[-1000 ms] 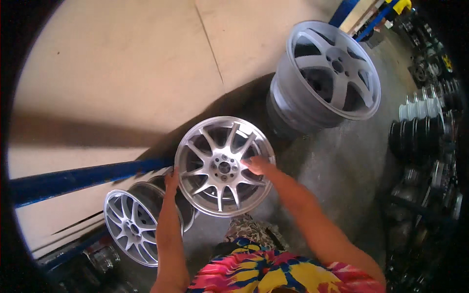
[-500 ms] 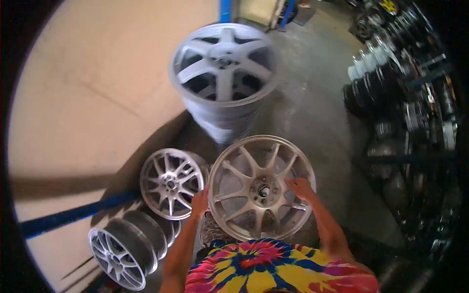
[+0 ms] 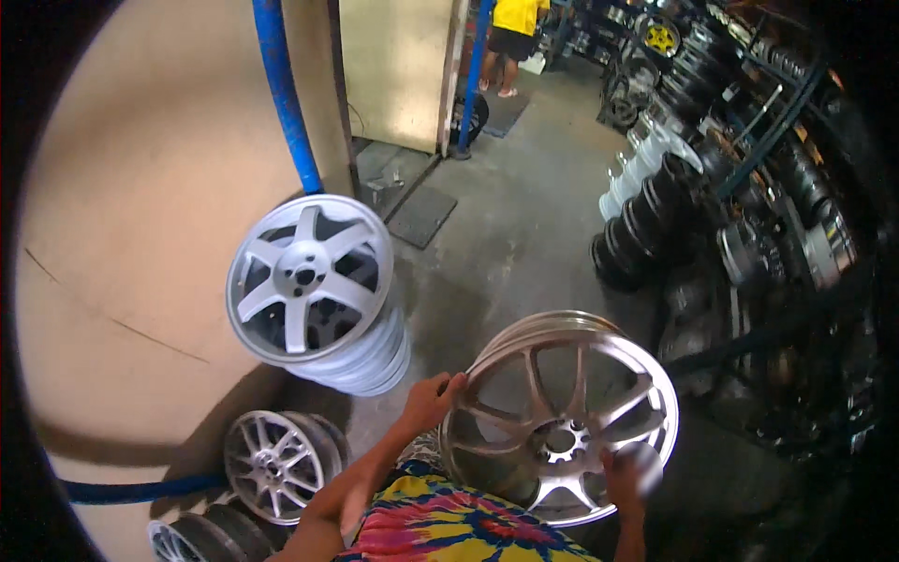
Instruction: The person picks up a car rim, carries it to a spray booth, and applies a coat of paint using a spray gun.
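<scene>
In front of me, against my shirt, is a multi-spoke wheel rim (image 3: 578,384), bronze-toned with bright metal glints. It is tilted, its spoked face toward me. My left hand (image 3: 438,398) is closed at the left edge of its outer lip, with the fingers partly hidden. Over the spokes on the right side lies my right hand (image 3: 626,480), closed around a spoke as far as I can see; its fingers are smeared by motion. To the left, a white six-spoke rim (image 3: 298,314) tops a stack of pale rims (image 3: 379,361).
Lower left, a silver multi-spoke rim (image 3: 272,466) stands beside more rims (image 3: 178,541). A blue post (image 3: 286,103) rises by the tan panel (image 3: 140,253). Black rims (image 3: 623,245) and racks line the right. Farther off stands a person (image 3: 515,28) near a dark mat (image 3: 423,220).
My view has swung, showing more floor and a person at the back. The rim I hold has shifted right and tilted. My right hand has moved lower on it.
</scene>
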Demonstrator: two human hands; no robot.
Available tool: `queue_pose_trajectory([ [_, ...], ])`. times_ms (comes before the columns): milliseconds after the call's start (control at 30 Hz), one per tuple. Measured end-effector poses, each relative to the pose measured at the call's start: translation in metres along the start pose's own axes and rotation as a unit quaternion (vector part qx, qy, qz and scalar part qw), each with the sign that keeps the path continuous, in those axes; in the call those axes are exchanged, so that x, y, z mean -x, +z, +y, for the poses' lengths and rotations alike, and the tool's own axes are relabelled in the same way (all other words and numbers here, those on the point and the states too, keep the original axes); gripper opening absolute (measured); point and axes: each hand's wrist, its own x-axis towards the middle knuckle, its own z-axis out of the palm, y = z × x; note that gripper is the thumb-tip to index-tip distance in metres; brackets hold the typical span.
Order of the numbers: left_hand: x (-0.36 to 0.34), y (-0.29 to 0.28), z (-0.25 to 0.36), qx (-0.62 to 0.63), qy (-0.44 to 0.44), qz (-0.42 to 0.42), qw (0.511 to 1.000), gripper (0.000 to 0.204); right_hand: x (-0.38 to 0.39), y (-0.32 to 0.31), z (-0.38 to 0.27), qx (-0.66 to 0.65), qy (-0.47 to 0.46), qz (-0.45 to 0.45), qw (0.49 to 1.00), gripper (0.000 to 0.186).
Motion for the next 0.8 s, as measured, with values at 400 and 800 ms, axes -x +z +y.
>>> queue_pose_trajectory([
  [400, -0.303, -0.001, 0.104, 0.034, 0.096, 0.055, 0.993, 0.050, -0.250, -0.051, -0.081, 0.180, -0.195, 0.172, 0.949, 0.050],
  [800, -0.577, -0.046, 0.144, 0.015, 0.069, 0.202, 0.977, 0.045, -0.610, -0.071, -0.282, 0.050, -0.262, 0.093, 0.959, 0.017],
])
